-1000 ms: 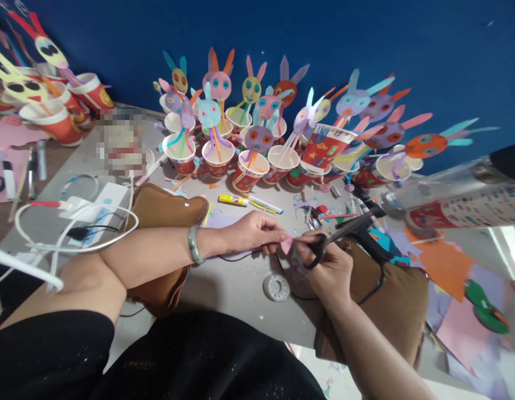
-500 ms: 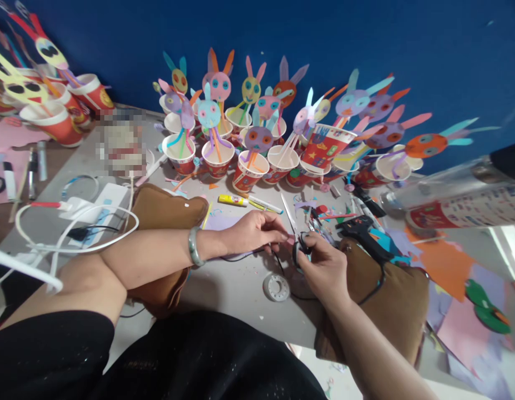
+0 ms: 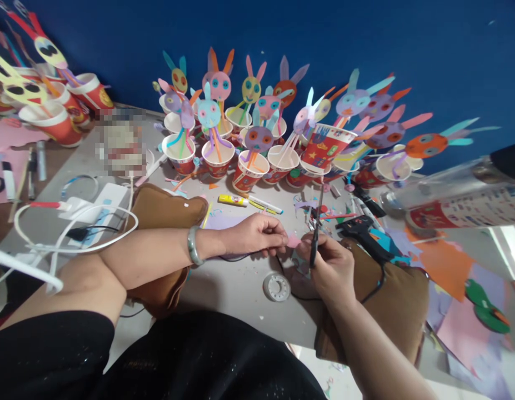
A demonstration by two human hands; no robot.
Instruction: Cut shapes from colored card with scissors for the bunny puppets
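Near edge of the grey table [image 3: 240, 303] first: a white ring-shaped plastic disc [image 3: 278, 287] lay a little in from it, and a plump brown cloth cushion [image 3: 390, 305] reached that edge further right, under the right forearm. Past the disc, the left hand [image 3: 257, 233] was closed in a fingertip pinch on a small pink paper scrap [image 3: 293, 241]. The right hand [image 3: 332, 266] was curled firmly round black-handled metal scissors [image 3: 315, 241], seen nearly edge-on, tips toward the far edge; couldn't tell how far apart the blades stood. Scrap sat just above the table, between the two hands; couldn't tell whether the right fingertips touched it too. For neat handling, my judgement: pinch light and close to the margin, turn the paper rather than the wrist, blades kept clear of the left fingertips. Scrap looked pale pink, thin, plain; partly covered by fingers, outline too small to read. Farther on, a yellow tube [image 3: 233, 200] lay beyond the left hand, and red patterned paper cups [image 3: 246, 176] with rabbit-faced paper cutouts [image 3: 208, 113] lined the far edge, against a dark blue wall [image 3: 303, 28].
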